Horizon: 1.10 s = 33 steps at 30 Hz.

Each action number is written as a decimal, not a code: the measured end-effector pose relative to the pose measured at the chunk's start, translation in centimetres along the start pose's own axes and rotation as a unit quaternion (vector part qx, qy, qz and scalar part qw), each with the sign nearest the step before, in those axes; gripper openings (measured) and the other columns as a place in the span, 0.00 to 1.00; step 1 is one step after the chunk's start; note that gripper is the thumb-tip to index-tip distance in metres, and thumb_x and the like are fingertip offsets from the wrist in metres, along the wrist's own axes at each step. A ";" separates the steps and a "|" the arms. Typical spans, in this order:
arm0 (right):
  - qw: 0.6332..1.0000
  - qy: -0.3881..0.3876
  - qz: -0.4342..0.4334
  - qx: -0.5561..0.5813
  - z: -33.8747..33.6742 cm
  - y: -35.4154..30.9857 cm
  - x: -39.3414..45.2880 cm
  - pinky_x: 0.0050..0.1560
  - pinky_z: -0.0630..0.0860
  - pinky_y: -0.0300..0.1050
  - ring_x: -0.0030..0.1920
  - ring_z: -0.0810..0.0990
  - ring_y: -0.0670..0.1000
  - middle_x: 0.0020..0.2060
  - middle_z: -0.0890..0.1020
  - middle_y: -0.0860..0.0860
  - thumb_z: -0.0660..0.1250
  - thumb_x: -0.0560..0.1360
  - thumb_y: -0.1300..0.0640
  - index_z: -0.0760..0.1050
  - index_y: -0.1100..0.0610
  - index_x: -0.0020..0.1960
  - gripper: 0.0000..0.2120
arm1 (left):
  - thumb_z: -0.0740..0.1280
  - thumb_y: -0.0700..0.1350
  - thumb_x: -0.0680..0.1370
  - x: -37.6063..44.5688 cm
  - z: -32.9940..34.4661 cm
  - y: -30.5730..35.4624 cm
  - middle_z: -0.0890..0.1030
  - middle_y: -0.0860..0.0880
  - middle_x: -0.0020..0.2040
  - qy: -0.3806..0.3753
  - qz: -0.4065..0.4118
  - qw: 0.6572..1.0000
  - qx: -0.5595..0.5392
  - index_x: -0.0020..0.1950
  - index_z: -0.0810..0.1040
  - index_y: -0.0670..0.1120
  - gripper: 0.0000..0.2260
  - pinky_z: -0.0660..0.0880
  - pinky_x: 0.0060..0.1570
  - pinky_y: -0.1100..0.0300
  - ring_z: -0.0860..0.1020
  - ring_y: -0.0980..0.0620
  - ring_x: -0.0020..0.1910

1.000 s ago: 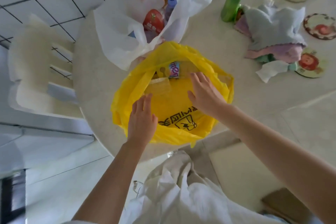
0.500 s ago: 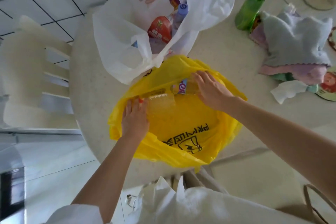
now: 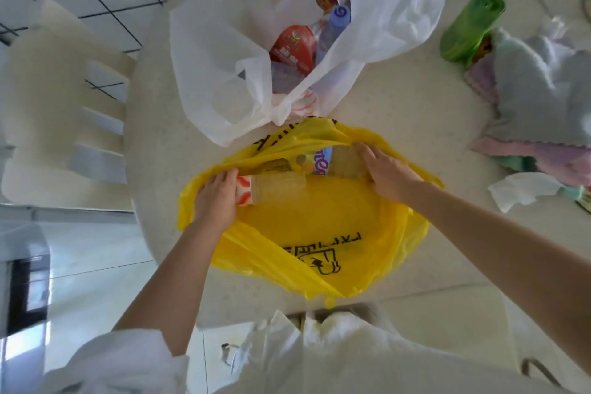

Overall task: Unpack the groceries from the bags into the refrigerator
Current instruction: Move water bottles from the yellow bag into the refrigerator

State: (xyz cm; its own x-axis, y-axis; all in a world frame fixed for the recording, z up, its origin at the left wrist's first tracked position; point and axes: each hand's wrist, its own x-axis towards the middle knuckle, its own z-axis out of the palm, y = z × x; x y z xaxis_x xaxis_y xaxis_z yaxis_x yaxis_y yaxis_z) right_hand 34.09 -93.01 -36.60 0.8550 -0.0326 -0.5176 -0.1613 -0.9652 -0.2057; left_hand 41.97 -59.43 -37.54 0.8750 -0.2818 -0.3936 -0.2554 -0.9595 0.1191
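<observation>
left hand (image 3: 216, 198) now gripping carton (image 3: 271, 186), yellow bag (image 3: 319, 233)

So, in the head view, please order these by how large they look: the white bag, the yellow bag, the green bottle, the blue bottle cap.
1-2. white bag and yellow bag: they look alike, and the yellow one is nearer, so I do not rank them.
3. green bottle.
4. blue bottle cap.
</observation>
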 end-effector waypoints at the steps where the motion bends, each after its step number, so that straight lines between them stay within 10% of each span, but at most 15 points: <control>1: 1.000 0.003 0.005 0.014 0.2 0.1 -0.2 0.66 0.68 0.55 0.70 0.68 0.60 0.75 0.61 0.54 0.63 0.77 0.59 0.45 0.52 0.78 0.37 | 0.71 0.41 0.73 0.0 0.0 -0.5 0.73 0.42 0.67 -0.004 -0.009 1.000 -0.025 0.72 0.65 0.45 0.30 0.70 0.60 0.47 0.71 0.39 0.65; 6: 0.995 0.065 0.011 0.070 1.2 1.2 -1.5 0.50 0.76 0.54 0.55 0.78 0.63 0.61 0.75 0.59 0.63 0.78 0.54 0.59 0.58 0.70 0.24 | 0.76 0.37 0.67 -0.9 -0.1 -2.5 0.75 0.40 0.63 0.000 -0.010 0.995 -0.097 0.68 0.69 0.43 0.32 0.72 0.57 0.47 0.73 0.39 0.62; 19: 0.994 0.071 0.054 0.068 2.1 -0.8 -4.6 0.61 0.72 0.55 0.65 0.73 0.63 0.75 0.62 0.57 0.63 0.78 0.49 0.69 0.61 0.65 0.20 | 0.78 0.47 0.67 -4.7 1.5 -0.1 0.77 0.45 0.60 -0.004 0.018 0.999 -0.028 0.69 0.69 0.49 0.33 0.72 0.55 0.49 0.74 0.41 0.58; 24: 0.986 0.109 0.098 0.077 2.9 -2.4 -6.9 0.61 0.73 0.56 0.67 0.70 0.63 0.74 0.63 0.56 0.63 0.78 0.48 0.71 0.58 0.65 0.20 | 0.73 0.58 0.70 -7.9 3.5 1.4 0.71 0.51 0.68 -0.009 0.026 1.000 -0.007 0.73 0.62 0.55 0.35 0.59 0.71 0.41 0.66 0.45 0.71; 33: 0.979 0.162 0.114 0.040 2.8 -3.3 -9.4 0.57 0.74 0.54 0.56 0.78 0.61 0.59 0.79 0.57 0.68 0.75 0.48 0.77 0.61 0.52 0.16 | 0.72 0.51 0.73 -8.3 3.3 -2.6 0.69 0.50 0.71 0.023 0.011 1.000 0.013 0.55 0.80 0.50 0.12 0.50 0.75 0.45 0.57 0.46 0.77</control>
State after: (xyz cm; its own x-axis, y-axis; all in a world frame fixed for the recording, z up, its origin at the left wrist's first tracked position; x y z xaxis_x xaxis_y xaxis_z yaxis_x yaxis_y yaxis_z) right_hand 25.22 -88.82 -33.36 0.9019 -0.3378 -0.2693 -0.3930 -0.9004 -0.1868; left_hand 33.97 -54.55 -37.63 0.8864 -0.3035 -0.3495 -0.2853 -0.9528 0.1037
